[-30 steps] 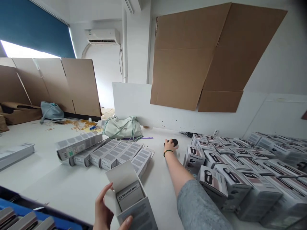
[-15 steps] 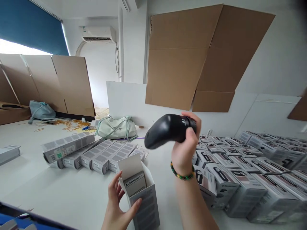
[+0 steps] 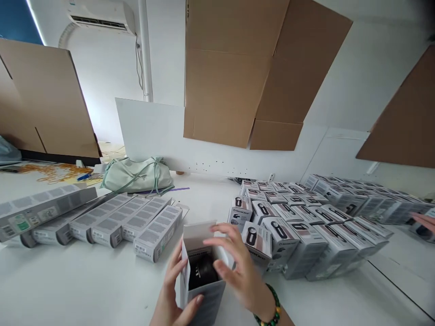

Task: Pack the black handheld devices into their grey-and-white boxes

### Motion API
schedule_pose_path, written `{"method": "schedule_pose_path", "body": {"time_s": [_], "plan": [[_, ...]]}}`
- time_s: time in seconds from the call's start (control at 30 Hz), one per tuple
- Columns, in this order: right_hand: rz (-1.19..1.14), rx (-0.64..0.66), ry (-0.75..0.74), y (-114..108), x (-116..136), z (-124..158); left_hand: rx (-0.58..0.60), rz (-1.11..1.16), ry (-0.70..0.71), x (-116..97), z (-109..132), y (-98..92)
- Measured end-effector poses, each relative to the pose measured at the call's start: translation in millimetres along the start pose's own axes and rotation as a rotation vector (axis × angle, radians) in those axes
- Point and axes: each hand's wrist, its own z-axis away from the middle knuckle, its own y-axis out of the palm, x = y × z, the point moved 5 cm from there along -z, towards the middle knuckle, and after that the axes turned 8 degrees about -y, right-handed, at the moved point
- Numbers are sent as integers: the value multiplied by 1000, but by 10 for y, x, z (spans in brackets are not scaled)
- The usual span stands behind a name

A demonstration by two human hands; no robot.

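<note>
A small grey-and-white carton [image 3: 204,296] stands upright on the white table [image 3: 84,290], top flap open. A black rounded device [image 3: 203,271] sits inside its mouth. My left hand [image 3: 173,294] wraps round the carton's left side and front. My right hand [image 3: 238,267], with a beaded bracelet at the wrist, hovers at the carton's open top, fingers spread and somewhat blurred, holding nothing I can see.
Several long grey boxes [image 3: 102,222] lie side by side on the left. Several printed product cartons [image 3: 306,217] crowd the right. A pale green bag [image 3: 136,174] lies behind. Cardboard sheets [image 3: 238,77] lean on the wall. Another person's hand [image 3: 424,222] shows at the far right edge.
My right hand brought the black device down from the air into the open carton and let go. The camera tilted down and to the right.
</note>
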Motion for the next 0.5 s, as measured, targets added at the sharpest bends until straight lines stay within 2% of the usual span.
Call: {"method": "schedule_pose_path", "body": {"time_s": [0.07, 0.1, 0.2, 0.33, 0.4, 0.5], "plan": [[-200, -125, 88, -10, -110, 123, 48, -70, 74, -47, -19, -7], [-309, -136, 144, 30, -159, 164, 59, -101, 84, -70, -31, -18], [-569, -13, 236, 225, -202, 205, 102, -211, 45, -142, -61, -26], [-662, 29, 244, 286, -169, 190, 68, -250, -10, -236, -93, -15], [-682, 28, 196, 256, -144, 188, 13, -197, 25, -280, -119, -5], [-539, 31, -6, 180, -60, 181, -63, -8, 117, -314, -158, 1]]}}
